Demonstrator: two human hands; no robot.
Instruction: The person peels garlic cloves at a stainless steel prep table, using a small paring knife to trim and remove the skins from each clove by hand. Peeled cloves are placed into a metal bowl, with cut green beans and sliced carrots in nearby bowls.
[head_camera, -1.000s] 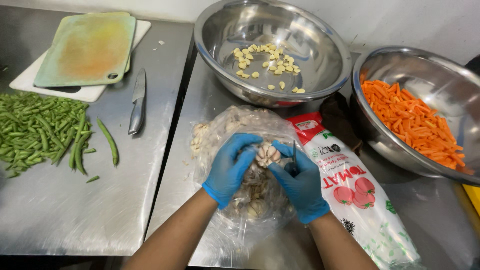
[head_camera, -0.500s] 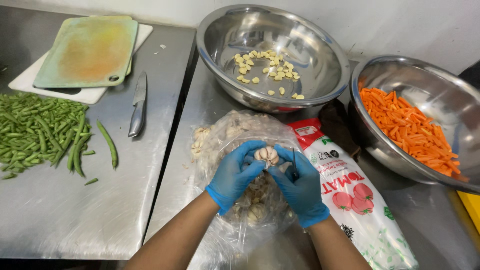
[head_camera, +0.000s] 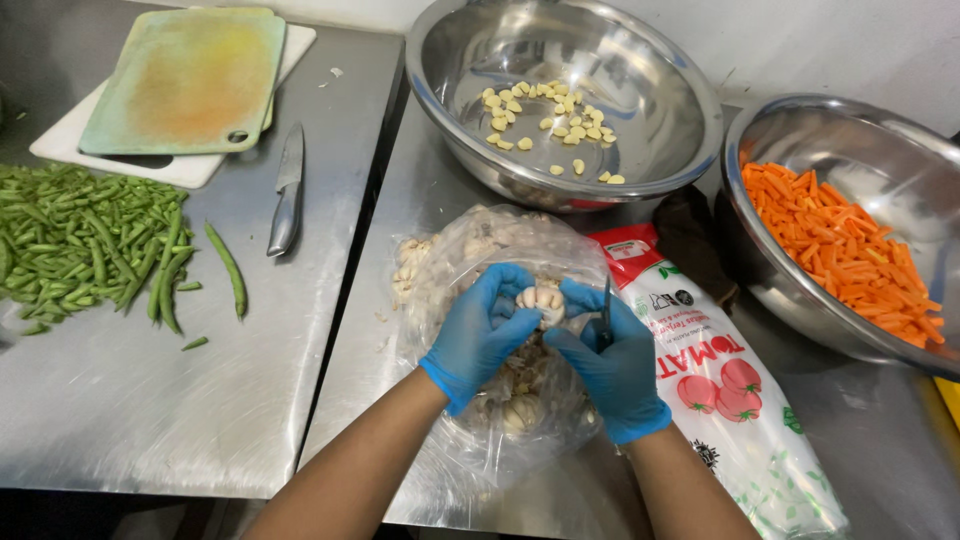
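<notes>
Both blue-gloved hands, left hand (head_camera: 480, 335) and right hand (head_camera: 610, 365), grasp one white garlic bulb (head_camera: 541, 299) over the clear plastic bag of garlic (head_camera: 450, 260). Beyond that bag, the round steel bowl (head_camera: 440, 90) holds few peeled cloves (head_camera: 545, 125); by my judgement most peeling remains.

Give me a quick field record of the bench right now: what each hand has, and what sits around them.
left hand: gloved blue, gripping garlic bulb
right hand: gloved blue, on the same bulb, small knife in its grip
under hands: clear plastic bag of garlic
near bowl: steel, holds peeled cloves
right bowl: carrot sticks
left side: green beans, kitchen knife, cutting boards
</notes>
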